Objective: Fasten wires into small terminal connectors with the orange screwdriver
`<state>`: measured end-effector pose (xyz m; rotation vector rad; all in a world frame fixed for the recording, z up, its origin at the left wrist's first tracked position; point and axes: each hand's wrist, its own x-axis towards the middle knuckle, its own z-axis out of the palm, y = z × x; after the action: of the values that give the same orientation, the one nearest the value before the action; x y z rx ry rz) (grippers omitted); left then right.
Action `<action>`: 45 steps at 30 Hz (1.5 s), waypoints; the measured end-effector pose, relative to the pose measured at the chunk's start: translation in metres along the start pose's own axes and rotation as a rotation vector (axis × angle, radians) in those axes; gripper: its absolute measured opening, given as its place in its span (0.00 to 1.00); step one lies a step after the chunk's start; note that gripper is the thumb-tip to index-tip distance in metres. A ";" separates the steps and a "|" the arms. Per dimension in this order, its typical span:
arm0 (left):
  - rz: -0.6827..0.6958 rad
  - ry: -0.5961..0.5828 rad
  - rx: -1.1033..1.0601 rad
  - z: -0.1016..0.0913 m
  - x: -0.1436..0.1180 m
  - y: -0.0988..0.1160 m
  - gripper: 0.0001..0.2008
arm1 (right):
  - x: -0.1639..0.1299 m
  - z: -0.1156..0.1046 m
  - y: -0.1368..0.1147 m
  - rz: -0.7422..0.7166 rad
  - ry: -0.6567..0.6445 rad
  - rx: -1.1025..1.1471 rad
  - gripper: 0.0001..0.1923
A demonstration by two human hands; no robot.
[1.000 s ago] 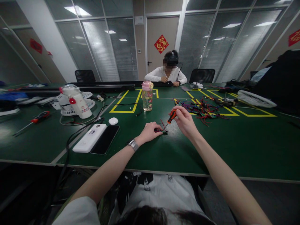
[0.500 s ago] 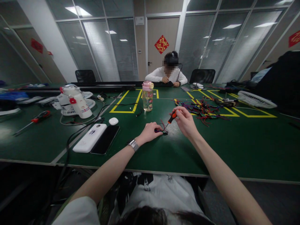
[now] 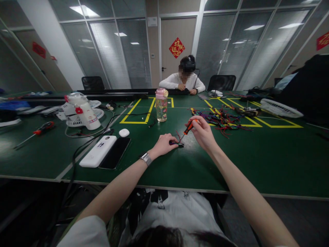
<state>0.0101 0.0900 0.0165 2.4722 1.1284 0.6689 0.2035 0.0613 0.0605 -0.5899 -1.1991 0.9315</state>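
We pinch a small black component (image 3: pixel 179 145) on the green table (image 3: pixel 257 157) with our left hand (image 3: pixel 163 145); our right hand (image 3: pixel 203 133), at 2 o'clock, grips an orange-handled screwdriver (image 3: pixel 188 127), tip on it.

The room was bright from ceiling lights (image 3: pixel 84 12). The table (image 3: pixel 257 154) shone a little. Edges bent and stretched. Under the table it was dark.
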 end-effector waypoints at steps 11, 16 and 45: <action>0.005 0.010 0.012 0.004 0.001 -0.003 0.07 | 0.001 -0.001 0.003 0.011 -0.080 0.056 0.13; 0.002 0.007 0.012 0.003 0.001 -0.002 0.07 | 0.001 -0.003 0.005 0.020 -0.049 0.073 0.13; 0.008 0.008 -0.002 0.001 0.000 -0.001 0.07 | 0.003 -0.004 -0.001 0.067 -0.030 0.038 0.18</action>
<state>0.0101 0.0909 0.0157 2.4759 1.1211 0.6820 0.2077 0.0635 0.0620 -0.5908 -1.1914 1.0211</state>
